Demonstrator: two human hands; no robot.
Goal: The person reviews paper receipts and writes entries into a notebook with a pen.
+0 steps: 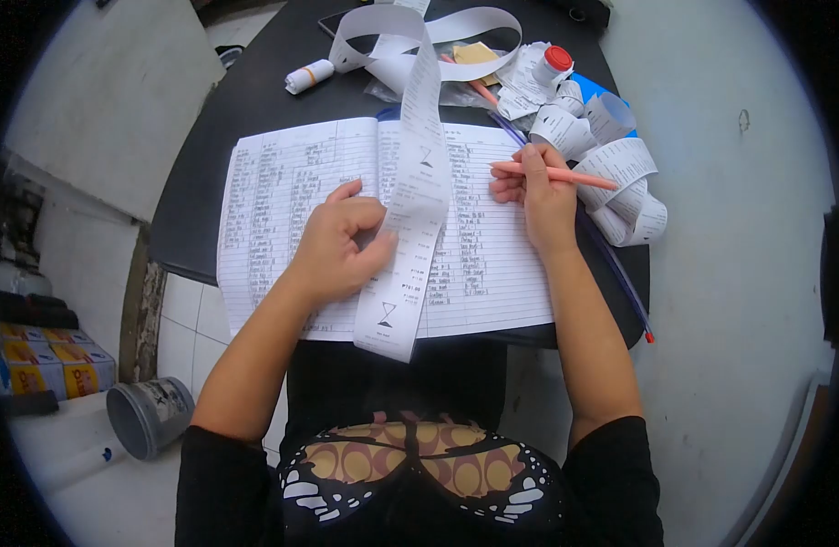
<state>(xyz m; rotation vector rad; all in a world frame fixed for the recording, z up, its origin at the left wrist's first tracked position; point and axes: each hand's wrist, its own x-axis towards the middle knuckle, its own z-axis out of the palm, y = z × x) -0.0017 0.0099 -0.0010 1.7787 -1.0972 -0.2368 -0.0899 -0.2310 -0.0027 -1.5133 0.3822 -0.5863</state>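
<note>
A long printed receipt strip (410, 214) runs down over the middle of an open lined notebook (292, 228) filled with handwritten columns. My left hand (337, 242) is at the strip's left edge, fingers curled and thumb against the paper. Part of its grip is hidden behind the hand. Over the right page, my right hand (543, 187) is closed around a pink pen (579, 176), which lies across the fingers and points right. The strip's far end loops in wide curls at the back of the table.
Curled receipts (625, 178) pile up at the right edge of the black table (196, 201). A red-capped container (554, 62), a long blue-purple stick (611, 251) and a small rolled paper (308, 77) lie around the notebook. A grey bucket (150, 417) stands on the floor at left.
</note>
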